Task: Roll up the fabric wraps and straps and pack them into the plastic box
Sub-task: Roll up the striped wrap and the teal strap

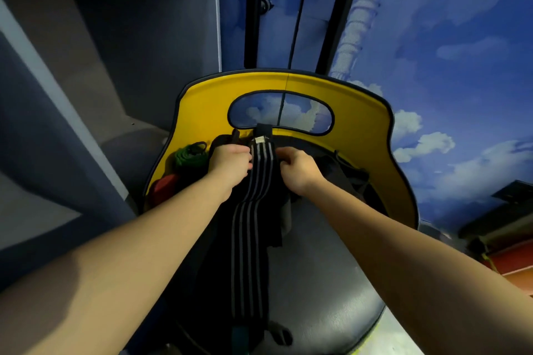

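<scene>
Yellow chair back behind left hand, right hand, both pinching striped wrap.

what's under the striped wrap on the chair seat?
Under the striped wrap: more dark fabric, then the grey seat. Anything directly beneath is covered.

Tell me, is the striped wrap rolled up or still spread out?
Spread out. The striped wrap lies in one long flat strip down the seat; the left hand and right hand pinch only its far end.

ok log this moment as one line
left hand: grips striped wrap top | right hand: grips same end | green strap, red strap: beside yellow seat back
</scene>
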A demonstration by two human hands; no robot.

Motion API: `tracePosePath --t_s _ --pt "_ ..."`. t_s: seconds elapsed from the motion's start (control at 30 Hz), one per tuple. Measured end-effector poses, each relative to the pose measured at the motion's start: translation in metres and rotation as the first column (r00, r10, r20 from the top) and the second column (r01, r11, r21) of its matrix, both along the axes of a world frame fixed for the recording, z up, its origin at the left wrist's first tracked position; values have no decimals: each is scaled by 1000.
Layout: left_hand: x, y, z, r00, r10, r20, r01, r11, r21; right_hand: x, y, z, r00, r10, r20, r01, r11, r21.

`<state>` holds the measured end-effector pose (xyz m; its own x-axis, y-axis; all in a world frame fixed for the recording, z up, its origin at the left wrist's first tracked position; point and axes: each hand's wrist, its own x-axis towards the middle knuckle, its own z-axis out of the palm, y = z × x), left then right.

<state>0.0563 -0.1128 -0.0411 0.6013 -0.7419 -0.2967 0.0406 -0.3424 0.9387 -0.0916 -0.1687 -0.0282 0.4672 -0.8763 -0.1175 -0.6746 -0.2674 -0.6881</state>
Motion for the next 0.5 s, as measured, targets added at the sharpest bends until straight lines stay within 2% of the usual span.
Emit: tracePosePath --t_s 0.1,0.23,0.37,0.5 --pt "-12 34 2 1000 -9 -22 9 1000 3 -14 28 -15 992 72 -100 -89 980 -180" --pt "-25 77 -8 999 -22 -41 24 999 47 -33 65 -34 926 86 -367 -242 882 -405" --pt "-34 108 -20 998 -26 -52 30 996 86 -48 80 -42 940 105 -324 -254 851 -460" --pt "-38 128 -30 997 -71 3 70 991 117 -65 82 -53 911 146 -387 -328 825 -460"
